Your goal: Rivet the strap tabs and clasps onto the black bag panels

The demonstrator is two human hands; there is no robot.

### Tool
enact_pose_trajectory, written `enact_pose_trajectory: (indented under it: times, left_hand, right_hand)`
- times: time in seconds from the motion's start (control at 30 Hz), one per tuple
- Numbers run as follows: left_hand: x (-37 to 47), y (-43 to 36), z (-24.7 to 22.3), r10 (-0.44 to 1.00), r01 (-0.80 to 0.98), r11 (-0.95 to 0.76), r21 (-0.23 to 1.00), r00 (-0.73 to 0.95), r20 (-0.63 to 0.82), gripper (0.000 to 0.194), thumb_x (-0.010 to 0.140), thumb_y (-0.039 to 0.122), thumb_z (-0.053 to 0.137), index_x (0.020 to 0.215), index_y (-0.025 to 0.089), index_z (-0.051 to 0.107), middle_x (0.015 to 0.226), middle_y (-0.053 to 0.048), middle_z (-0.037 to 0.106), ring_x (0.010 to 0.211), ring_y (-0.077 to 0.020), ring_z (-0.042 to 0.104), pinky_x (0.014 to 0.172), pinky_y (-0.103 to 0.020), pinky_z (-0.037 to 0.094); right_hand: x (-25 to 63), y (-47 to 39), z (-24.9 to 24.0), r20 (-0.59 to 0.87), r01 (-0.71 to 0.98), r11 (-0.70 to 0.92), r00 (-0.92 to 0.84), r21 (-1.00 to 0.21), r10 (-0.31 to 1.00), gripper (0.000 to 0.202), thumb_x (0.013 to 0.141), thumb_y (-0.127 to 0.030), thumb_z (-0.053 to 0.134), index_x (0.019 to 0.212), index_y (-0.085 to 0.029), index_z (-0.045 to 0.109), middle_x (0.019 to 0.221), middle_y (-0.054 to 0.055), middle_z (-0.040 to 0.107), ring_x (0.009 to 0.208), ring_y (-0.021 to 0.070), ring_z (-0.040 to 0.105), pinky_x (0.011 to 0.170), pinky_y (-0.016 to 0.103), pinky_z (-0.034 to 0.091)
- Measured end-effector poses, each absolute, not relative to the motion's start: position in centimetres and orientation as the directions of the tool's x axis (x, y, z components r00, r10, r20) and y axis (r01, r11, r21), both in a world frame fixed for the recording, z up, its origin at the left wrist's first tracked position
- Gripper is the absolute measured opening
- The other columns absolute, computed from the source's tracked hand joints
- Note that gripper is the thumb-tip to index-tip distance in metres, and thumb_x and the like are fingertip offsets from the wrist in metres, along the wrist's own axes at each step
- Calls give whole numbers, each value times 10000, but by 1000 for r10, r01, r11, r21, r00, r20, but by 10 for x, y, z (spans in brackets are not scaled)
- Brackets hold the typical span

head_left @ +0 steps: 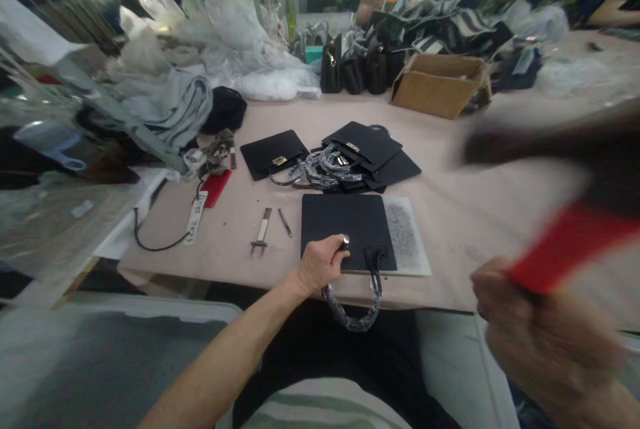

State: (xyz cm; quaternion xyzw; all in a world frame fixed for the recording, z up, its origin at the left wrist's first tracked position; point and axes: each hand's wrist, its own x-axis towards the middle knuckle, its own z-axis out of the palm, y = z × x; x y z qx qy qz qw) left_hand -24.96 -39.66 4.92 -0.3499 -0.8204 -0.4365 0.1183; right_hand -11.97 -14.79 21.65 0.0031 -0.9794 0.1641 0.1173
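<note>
My left hand [323, 262] pinches a short metal punch [345, 241], its shiny round end up, over a black bag panel [345, 219]. A plastic-wrapped handle [356, 322] is joined to the panel's near edge and hangs past the table edge. Beneath the panel lies a speckled white slab [409, 236], showing at the right. High at the right, my right hand [545, 336] is closed around the red grip of a hammer [575, 242]; its dark head is blurred by motion. The punch's lower end is hidden by my fingers.
Behind lie several black panels [370, 142] with wrapped handles. Left of the work are a two-pronged tool [260, 236], a thin metal rod [285, 222] and a red card [217, 188]. Farther back stand dark bags [331, 69], a cardboard box [440, 86] and plastic wrap [275, 82]; another person is behind.
</note>
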Motion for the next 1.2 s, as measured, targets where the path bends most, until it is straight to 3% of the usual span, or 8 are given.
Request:
enact_pose_trajectory:
  times: [0.13,0.43,0.53,0.6,0.67,0.77,0.93,1.2]
  left_hand:
    - [-249,-397,48,459,662,371,651,-740,492,83,912,152,579,979,192,607,852,-42,708,740,-178,706,695,-258,565]
    - [-251,-398,53,460,634,307,709,-751,473,111,936,162,597,1035,196,633,938,-47,735,865,-186,726,799,-282,588]
    - [-250,-399,55,465,620,287,730,-757,459,144,937,160,610,1072,197,643,976,-48,740,903,-179,725,836,-280,587]
    - [-251,-399,58,471,616,281,736,-757,454,139,935,161,617,1066,194,651,978,-48,734,904,-176,718,843,-280,583]
    - [-251,-399,62,478,619,274,736,-751,455,133,934,162,620,1060,186,656,991,-56,723,921,-176,708,851,-282,578]
    - [-253,-398,66,480,641,263,721,-735,479,121,934,155,621,1047,175,660,998,-65,713,939,-176,698,855,-282,574]
    - [-253,-400,63,502,695,282,661,-694,516,103,940,144,626,1030,171,668,953,-60,725,881,-163,706,801,-260,579]
    - [-253,-403,63,398,578,338,742,-803,444,76,918,154,645,952,173,710,901,-45,758,814,-163,731,745,-251,596]
  right_hand:
    - [-116,-138,186,128,-104,960,-989,-259,-72,450,967,-606,398,708,-245,471,468,-14,448,365,144,341,458,304,138]
    - [-158,-97,122,-295,489,615,-870,-618,395,391,924,-541,372,707,-232,473,546,-2,489,446,147,445,455,276,318]
    - [-166,-77,103,-361,602,595,-797,-533,484,377,944,-487,346,710,-224,482,565,32,512,448,165,471,460,301,361]
    - [-168,-69,98,-261,575,691,-817,-438,514,358,932,-482,414,759,-197,543,669,109,586,560,221,558,530,348,414]
    - [-170,-74,97,-1,417,833,-895,-364,447,340,915,-462,496,930,-145,615,912,213,646,789,314,631,670,429,476]
    - [-179,-105,97,345,7,954,-931,-301,116,419,940,-400,515,1245,-120,577,1258,241,599,1151,375,580,940,520,475]
    - [-199,-168,80,249,-323,872,-938,-369,-242,490,936,-406,585,1356,-155,568,1447,168,523,1359,357,446,1123,543,364]
    - [-204,-176,66,150,-280,890,-959,-360,-241,579,894,-401,618,1422,-177,537,1529,124,459,1459,357,317,1198,562,234]
